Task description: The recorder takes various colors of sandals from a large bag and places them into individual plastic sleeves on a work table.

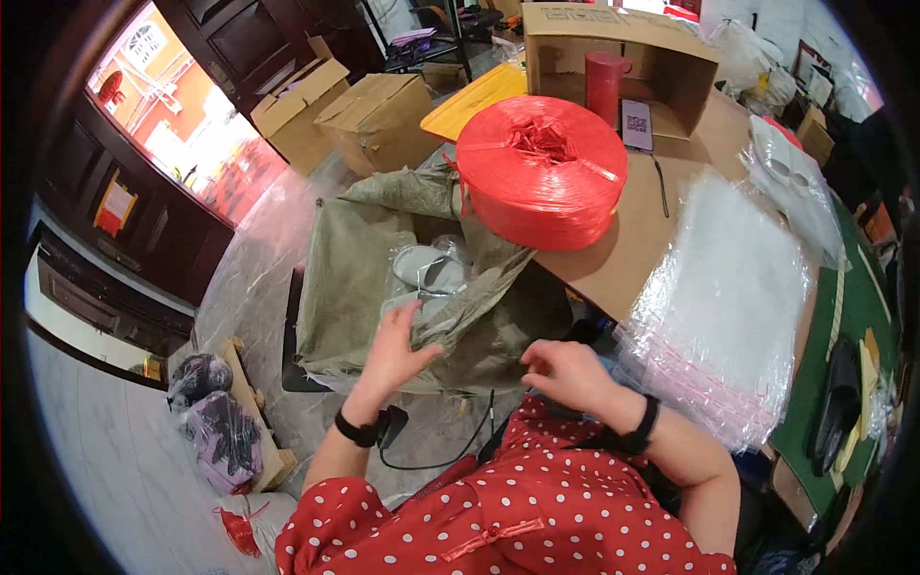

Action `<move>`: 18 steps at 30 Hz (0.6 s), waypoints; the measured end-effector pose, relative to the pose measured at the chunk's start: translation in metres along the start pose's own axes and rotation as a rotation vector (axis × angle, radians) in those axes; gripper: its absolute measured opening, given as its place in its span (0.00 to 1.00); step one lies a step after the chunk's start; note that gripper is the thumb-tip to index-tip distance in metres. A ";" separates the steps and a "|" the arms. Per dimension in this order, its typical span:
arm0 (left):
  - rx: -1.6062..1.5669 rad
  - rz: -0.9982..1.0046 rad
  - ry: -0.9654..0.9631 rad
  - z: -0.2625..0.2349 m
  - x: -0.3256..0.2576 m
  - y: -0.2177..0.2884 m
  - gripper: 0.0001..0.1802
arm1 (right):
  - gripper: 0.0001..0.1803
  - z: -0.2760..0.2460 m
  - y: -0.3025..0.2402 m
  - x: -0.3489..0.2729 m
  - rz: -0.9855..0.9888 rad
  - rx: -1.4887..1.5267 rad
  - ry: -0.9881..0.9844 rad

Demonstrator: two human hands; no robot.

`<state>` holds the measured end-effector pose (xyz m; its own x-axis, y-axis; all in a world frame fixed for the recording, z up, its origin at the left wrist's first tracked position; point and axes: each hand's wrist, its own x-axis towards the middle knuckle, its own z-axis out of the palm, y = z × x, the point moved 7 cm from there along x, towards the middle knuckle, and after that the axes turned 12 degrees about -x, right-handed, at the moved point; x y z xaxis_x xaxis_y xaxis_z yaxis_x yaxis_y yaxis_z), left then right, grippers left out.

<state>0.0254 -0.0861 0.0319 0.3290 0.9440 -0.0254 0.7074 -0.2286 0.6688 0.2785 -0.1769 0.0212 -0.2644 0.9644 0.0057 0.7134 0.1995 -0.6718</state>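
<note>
My left hand (393, 350) is held over the near edge of a green woven sack (335, 278), its fingers stretched out and thumb apart, with nothing in it. Inside the sack's open mouth lie pale grey slippers (427, 270) in clear plastic; part of them is hidden by the sack's folds. My right hand (571, 376) hovers between the sack and the table edge, fingers loosely bent and apart from the thumb, holding nothing visible. Right of it, a stack of clear plastic bags (728, 307) lies on the brown table (599, 273).
A big roll of red plastic twine (541, 172) sits at the table's left edge. Behind it are a red cup (604, 84), a phone (636, 125) and an open cardboard box (671, 77). Wrapped slippers (791, 172) lie far right; a black slipper (838, 402) rests on green cloth.
</note>
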 end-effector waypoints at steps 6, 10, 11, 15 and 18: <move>-0.807 0.277 -0.160 -0.026 0.004 0.175 0.32 | 0.13 -0.137 -0.031 -0.101 0.116 0.018 0.344; -1.240 0.455 -0.605 0.018 -0.008 0.286 0.26 | 0.11 -0.176 -0.019 -0.188 0.261 -0.010 0.556; -1.264 0.493 -0.701 0.039 -0.008 0.307 0.26 | 0.11 -0.182 -0.012 -0.210 0.295 -0.034 0.617; -0.989 0.678 -0.743 0.116 0.015 0.355 0.17 | 0.10 -0.220 0.022 -0.315 0.633 -0.096 0.897; -0.604 0.975 -0.620 0.173 0.029 0.370 0.19 | 0.09 -0.255 0.074 -0.419 0.805 -0.249 1.247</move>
<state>0.4048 -0.1842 0.1504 0.8912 0.1478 0.4289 -0.3229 -0.4573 0.8286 0.6079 -0.5217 0.1578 0.8558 0.3267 0.4011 0.5173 -0.5405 -0.6635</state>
